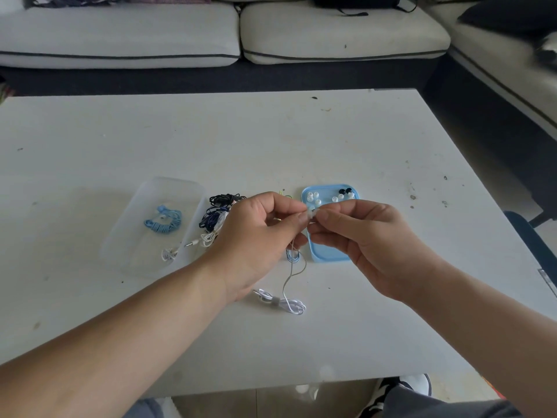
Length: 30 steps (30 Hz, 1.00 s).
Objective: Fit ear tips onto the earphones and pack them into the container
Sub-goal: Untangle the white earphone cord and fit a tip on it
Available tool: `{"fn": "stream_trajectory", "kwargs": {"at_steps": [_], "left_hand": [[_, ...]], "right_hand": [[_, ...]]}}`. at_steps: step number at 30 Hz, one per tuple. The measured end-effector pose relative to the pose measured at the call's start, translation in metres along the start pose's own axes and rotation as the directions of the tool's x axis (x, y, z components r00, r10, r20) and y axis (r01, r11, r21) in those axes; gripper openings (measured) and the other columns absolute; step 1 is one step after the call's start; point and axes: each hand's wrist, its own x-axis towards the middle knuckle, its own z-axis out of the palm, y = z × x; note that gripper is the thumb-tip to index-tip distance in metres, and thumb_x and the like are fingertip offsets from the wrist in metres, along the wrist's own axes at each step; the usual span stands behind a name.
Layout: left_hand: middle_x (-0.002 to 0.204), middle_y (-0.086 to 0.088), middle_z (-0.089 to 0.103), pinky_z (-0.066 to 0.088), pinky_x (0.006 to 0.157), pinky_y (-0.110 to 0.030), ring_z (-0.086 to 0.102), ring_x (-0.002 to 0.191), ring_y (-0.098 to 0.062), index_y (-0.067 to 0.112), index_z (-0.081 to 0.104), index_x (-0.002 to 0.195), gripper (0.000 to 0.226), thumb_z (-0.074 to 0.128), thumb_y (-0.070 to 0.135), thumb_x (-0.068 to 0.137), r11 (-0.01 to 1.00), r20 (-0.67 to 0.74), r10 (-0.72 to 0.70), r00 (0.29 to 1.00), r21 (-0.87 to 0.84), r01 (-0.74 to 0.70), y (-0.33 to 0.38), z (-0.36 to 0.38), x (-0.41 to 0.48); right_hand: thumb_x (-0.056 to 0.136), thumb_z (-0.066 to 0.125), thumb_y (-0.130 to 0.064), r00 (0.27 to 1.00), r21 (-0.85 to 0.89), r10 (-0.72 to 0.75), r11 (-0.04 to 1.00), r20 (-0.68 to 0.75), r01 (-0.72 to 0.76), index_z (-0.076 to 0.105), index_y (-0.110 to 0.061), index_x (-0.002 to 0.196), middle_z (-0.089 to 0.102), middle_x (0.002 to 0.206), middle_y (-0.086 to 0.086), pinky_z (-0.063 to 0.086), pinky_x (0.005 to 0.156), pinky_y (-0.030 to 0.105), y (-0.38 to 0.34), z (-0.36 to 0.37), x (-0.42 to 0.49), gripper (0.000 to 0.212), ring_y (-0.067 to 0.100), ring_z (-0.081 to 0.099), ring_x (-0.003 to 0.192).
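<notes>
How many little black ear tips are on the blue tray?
2. One black ear tip lies far right on the blue tray, the other beside it. The right hand covers part of the tray, so more may be hidden.

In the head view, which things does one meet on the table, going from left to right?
Clear container holding blue earphones → dark earphone pile → left hand → right hand.
</notes>
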Motion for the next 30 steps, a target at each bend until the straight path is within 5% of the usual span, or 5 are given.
{"fn": "stream_trajectory", "kwargs": {"at_steps": [5,11,17,24,30], "left_hand": [[0.071,-0.005,0.073,0.058,0.068,-0.029,0.068,0.063,-0.017,0.012,0.074,0.094,0.004,0.076,0.01,0.091,0.999,-0.028,0.012,1.0,-0.032,-0.012,0.0,0.0,-0.001],[0.069,-0.002,0.073,0.055,0.064,-0.021,0.07,0.063,-0.014,0.013,0.074,0.089,0.008,0.074,0.006,0.092,0.998,-0.047,0.018,0.999,-0.051,-0.02,0.001,0.002,-0.003],[0.078,-0.009,0.076,0.063,0.075,-0.032,0.074,0.072,-0.021,0.011,0.074,0.09,0.004,0.076,0.008,0.091,0.996,-0.081,0.008,0.997,-0.09,-0.015,0.001,0.002,-0.002],[0.076,-0.007,0.075,0.062,0.074,-0.029,0.07,0.072,-0.022,0.013,0.075,0.089,0.007,0.075,0.006,0.091,0.993,-0.025,0.008,1.0,-0.119,-0.011,0.004,0.001,-0.002],[0.074,-0.009,0.073,0.061,0.072,-0.029,0.068,0.068,-0.021,0.013,0.074,0.091,0.009,0.072,0.004,0.093,0.993,0.007,0.012,1.0,-0.114,-0.011,0.005,0.001,-0.002]], "right_hand": [[0.093,0.066,-0.001,1.0,0.01,-0.029,1.0,0.008,0.029,0.071,0.014,0.103,0.071,0.104,0.036,0.056,0.1,0.045,0.006,0.006,-0.002,0.019,0.049,0.07,0.104],[0.093,0.068,-0.001,0.997,-0.045,-0.072,0.996,-0.029,0.07,0.075,0.008,0.102,0.075,0.096,0.03,0.055,0.103,0.046,0.009,0.01,-0.004,0.015,0.041,0.074,0.099],[0.092,0.07,-0.001,0.983,-0.195,-0.167,0.969,-0.08,0.149,0.08,-0.004,0.101,0.08,0.09,0.013,0.057,0.1,0.037,0.011,0.018,-0.009,0.013,0.025,0.078,0.094],[0.095,0.066,-0.005,1.0,0.018,-0.018,1.0,0.003,0.018,0.071,0.013,0.104,0.071,0.106,0.035,0.056,0.101,0.047,0.0,0.008,-0.001,0.02,0.046,0.072,0.101],[0.091,0.067,0.001,0.998,0.014,-0.043,0.999,0.038,0.042,0.074,0.004,0.084,0.075,0.088,0.024,0.061,0.08,0.029,-0.005,0.004,-0.001,0.01,0.031,0.076,0.084]]}}
